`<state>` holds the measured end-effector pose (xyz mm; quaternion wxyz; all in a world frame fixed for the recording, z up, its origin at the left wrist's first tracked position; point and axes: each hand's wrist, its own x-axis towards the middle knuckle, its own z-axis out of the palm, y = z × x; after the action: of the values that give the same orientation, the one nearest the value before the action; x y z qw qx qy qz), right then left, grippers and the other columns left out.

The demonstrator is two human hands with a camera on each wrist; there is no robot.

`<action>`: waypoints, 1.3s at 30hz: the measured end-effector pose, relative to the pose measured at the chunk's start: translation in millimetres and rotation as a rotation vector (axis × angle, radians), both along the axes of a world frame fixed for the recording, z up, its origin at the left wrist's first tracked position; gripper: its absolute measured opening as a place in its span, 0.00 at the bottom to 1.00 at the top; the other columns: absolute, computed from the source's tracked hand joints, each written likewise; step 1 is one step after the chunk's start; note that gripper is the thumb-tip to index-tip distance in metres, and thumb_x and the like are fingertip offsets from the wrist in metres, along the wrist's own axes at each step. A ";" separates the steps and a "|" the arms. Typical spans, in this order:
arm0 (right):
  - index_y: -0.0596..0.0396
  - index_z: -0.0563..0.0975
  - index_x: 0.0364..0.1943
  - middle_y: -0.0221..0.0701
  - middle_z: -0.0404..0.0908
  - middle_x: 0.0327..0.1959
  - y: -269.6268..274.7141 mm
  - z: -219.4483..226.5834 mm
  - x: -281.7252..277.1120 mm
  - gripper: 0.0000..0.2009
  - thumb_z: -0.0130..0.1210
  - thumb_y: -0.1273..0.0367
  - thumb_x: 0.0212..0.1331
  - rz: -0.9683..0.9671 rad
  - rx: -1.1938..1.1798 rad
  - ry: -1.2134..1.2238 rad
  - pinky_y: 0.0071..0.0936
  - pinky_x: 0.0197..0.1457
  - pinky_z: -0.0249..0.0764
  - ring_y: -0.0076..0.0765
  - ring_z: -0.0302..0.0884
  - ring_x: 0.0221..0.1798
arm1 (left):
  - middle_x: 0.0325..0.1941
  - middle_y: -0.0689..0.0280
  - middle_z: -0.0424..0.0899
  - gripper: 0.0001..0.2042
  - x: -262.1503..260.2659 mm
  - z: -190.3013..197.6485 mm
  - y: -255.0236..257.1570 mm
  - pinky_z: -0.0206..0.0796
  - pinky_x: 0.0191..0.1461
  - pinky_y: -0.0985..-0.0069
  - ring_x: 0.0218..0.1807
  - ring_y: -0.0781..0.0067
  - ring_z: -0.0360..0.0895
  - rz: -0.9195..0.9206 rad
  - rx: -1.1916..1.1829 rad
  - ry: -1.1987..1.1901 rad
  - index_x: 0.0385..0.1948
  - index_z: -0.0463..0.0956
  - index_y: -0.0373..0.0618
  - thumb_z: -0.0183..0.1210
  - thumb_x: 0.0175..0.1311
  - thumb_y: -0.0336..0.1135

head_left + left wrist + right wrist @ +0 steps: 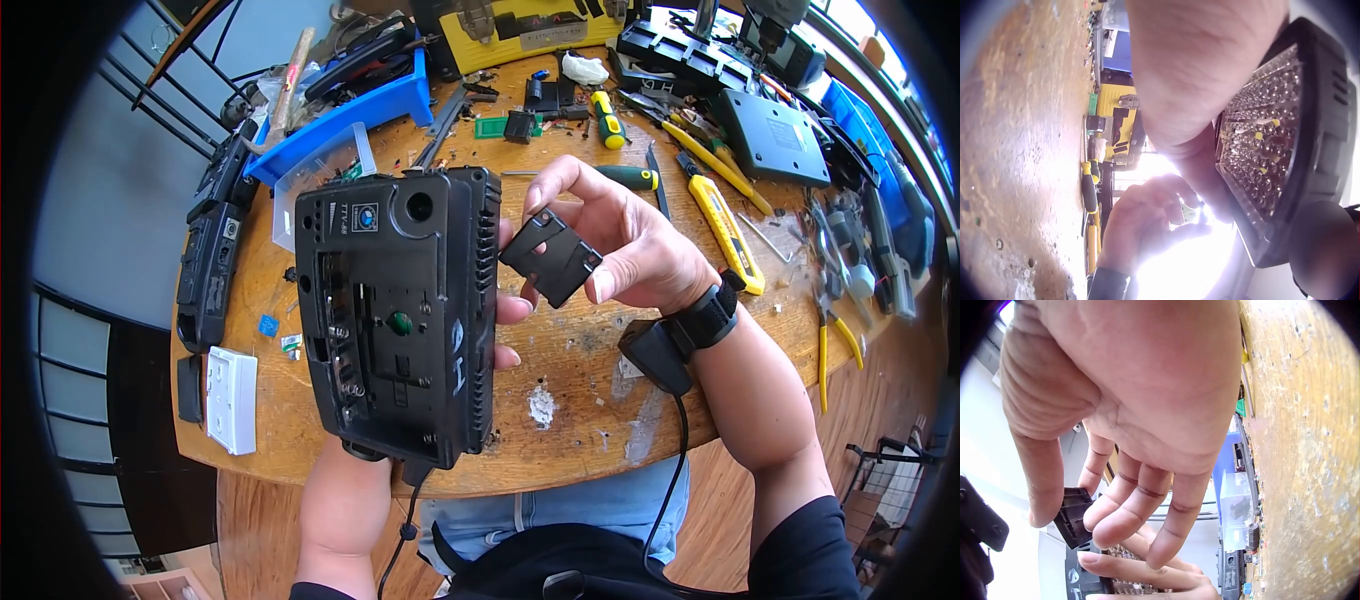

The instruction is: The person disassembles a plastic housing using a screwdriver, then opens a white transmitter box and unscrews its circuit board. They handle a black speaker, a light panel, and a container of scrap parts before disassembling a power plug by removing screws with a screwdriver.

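My left hand (1200,69) grips a black LED light (375,320) from behind and holds it up over the table. Its open back faces the head camera, showing a recessed bay with metal spring contacts and a green spot; rows of LED bulbs (1260,137) fill the other face. Three fingertips (510,310) show past its ribbed right side; the rest of the hand is hidden there. Between thumb and index finger my right hand (630,235) pinches a small black plastic plate (550,258) with notched corners, close beside the light's ribbed side.
A wooden table (560,400) lies below. Behind stand a blue bin (350,125) with a hammer (292,85) and a clear box (290,200). Screwdrivers, a yellow utility knife (725,235) and pliers (828,340) lie right. A white box (232,400) sits at the left edge.
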<state>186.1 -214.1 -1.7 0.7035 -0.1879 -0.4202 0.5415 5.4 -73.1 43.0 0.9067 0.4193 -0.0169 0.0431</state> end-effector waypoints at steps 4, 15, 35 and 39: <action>0.51 0.65 0.54 0.40 0.70 0.55 1.6 -1.5 0.4 0.30 0.64 0.78 0.44 -0.006 0.025 0.003 0.35 0.51 0.75 0.37 0.73 0.53 | 0.68 0.46 0.50 0.36 5.3 -19.1 2.4 0.72 0.52 0.49 0.59 0.39 0.65 -0.035 -0.240 -0.085 0.66 0.46 0.37 0.50 0.63 0.50; 0.52 0.65 0.55 0.39 0.72 0.52 0.6 1.4 -2.0 0.30 0.64 0.77 0.45 0.008 0.022 0.004 0.33 0.50 0.76 0.39 0.73 0.53 | 0.68 0.48 0.52 0.36 12.1 -26.6 7.9 0.72 0.52 0.50 0.57 0.40 0.68 -0.091 -0.294 -0.193 0.66 0.46 0.39 0.50 0.62 0.50; 0.51 0.63 0.56 0.46 0.71 0.53 -3.7 2.3 5.5 0.35 0.70 0.63 0.42 -0.130 -0.027 0.060 0.33 0.51 0.68 0.40 0.74 0.45 | 0.65 0.44 0.60 0.34 -4.2 -52.0 10.3 0.71 0.42 0.55 0.44 0.44 0.75 0.110 -0.133 0.193 0.61 0.60 0.42 0.37 0.63 0.62; 0.52 0.63 0.57 0.47 0.71 0.54 -0.2 -3.7 7.4 0.33 0.67 0.65 0.45 -0.076 0.031 0.068 0.37 0.53 0.69 0.39 0.73 0.50 | 0.64 0.39 0.57 0.30 -6.0 -45.3 6.7 0.69 0.48 0.47 0.48 0.31 0.70 -0.010 -0.066 0.047 0.60 0.64 0.54 0.36 0.63 0.63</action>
<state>193.5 -214.3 -5.4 0.7401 -0.1744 -0.3970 0.5140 -0.6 -66.4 -2.3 0.9204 0.3899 0.0038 0.0295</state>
